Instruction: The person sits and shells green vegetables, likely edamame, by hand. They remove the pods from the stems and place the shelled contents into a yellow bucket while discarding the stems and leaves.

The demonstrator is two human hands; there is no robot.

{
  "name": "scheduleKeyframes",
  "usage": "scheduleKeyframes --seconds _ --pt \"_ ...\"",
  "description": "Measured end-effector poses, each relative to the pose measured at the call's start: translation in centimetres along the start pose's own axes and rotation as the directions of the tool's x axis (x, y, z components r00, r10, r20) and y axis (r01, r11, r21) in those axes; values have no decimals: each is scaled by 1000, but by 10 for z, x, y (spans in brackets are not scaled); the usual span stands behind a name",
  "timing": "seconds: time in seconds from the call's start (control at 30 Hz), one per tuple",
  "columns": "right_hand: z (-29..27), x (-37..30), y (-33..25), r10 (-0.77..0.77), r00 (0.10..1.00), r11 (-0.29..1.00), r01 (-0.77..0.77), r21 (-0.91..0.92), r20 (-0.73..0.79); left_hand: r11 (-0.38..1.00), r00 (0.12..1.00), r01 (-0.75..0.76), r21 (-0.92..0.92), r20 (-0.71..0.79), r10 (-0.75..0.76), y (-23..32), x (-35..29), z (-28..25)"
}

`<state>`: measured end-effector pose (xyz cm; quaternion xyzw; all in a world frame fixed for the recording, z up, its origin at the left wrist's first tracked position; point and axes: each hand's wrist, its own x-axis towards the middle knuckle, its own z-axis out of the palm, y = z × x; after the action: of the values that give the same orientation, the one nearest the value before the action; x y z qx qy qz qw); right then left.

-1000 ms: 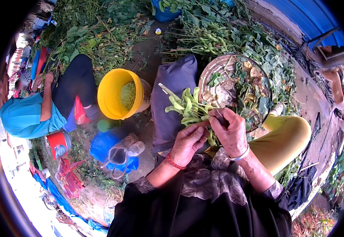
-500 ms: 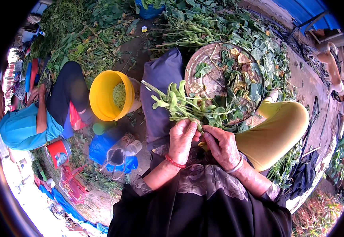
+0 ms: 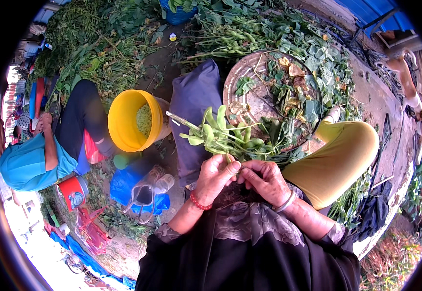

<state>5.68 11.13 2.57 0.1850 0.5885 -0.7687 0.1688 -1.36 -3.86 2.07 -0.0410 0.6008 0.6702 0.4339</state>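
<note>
My left hand (image 3: 216, 175), with a red beaded bracelet at its wrist, is closed in a pinch on a green bean pod (image 3: 230, 158). Just beside it my right hand (image 3: 268, 183), wearing a pale bangle, has thumb and forefinger pressed together at the pod's end. Whether a bean sits between those right fingertips is too small to tell. Beyond both hands, a cut bean stalk (image 3: 211, 137) with plump green pods and leaves lies across my lap. To the left stands a yellow bucket (image 3: 112, 127) with shelled pale green beans (image 3: 144, 119) inside.
A round, worn lid-like disc (image 3: 240, 77) carries leaves and dry scraps. Heaped bean plants (image 3: 230, 39) spread behind it. At left sit a person in a teal top (image 3: 31, 160), a red bucket (image 3: 71, 191) and a blue bag (image 3: 121, 184). A dog (image 3: 405, 80) stands far right.
Both hands have shifted slightly down toward me, and the left also a little to the left. They still meet at the pod. The stalk has tilted and slid a little lower.
</note>
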Motion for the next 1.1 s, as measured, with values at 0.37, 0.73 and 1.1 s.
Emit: scheduleKeyframes --seconds 0.37,0.73,1.1 --pt "9 -14 -14 -345 933 826 354 -437 103 983 974 171 60 142 -178 -8 -22 -40" --pt "-12 44 -5 -369 921 735 204 -647 -129 921 939 275 274 128 -319 -8 -35 -53" --pt "-37 43 -3 -99 995 924 86 -372 -17 954 958 240 178 118 -263 5 -33 -51"
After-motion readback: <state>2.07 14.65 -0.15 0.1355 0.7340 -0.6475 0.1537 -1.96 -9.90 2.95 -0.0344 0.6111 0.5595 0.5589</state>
